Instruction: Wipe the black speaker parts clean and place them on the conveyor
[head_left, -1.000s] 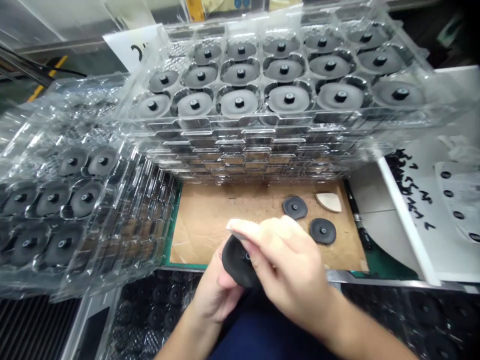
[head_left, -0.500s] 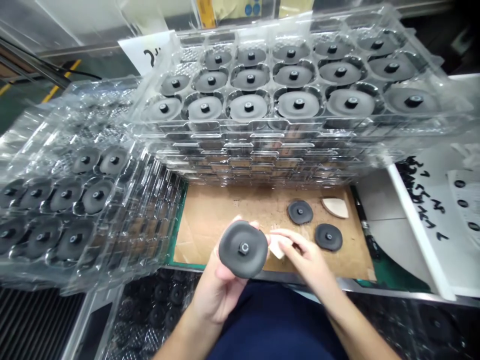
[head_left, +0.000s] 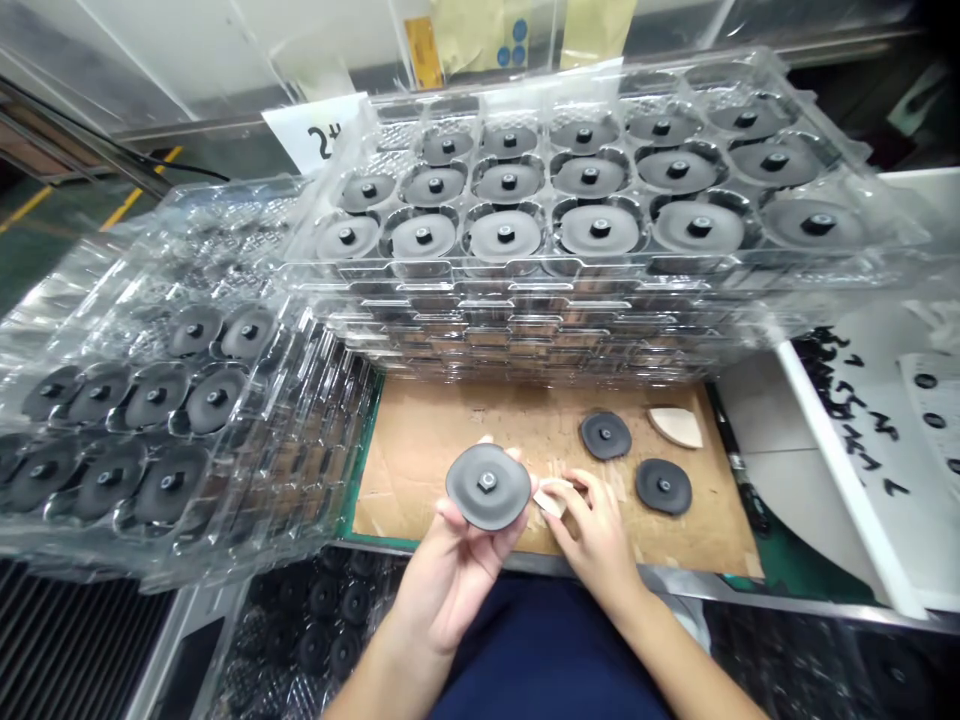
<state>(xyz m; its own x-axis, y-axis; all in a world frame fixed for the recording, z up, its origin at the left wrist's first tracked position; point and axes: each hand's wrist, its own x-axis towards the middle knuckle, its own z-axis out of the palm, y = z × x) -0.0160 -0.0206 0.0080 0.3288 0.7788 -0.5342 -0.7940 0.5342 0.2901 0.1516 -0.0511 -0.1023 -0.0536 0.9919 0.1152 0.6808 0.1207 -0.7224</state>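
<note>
Held up by its edge in my left hand is a dark grey rounded disc with a short hexagonal stub at its centre. My right hand pinches a small cream-white wedge, which looks like a sponge, close to the disc's right edge. Whether the wedge touches the disc I cannot tell. Two more dark discs lie to the right on the brown cardboard, a farther one and a nearer one. Behind them rests a second cream wedge.
A tall stack of clear plastic trays filled with discs stands behind the cardboard. More disc trays rise at the left. A dark pen lies along the cardboard's right edge, beside a white panel.
The disc in my left hand has tipped, so its face appears flatter. My right hand has turned more upright with the wedge still pinched. The whole view has shifted slightly.
</note>
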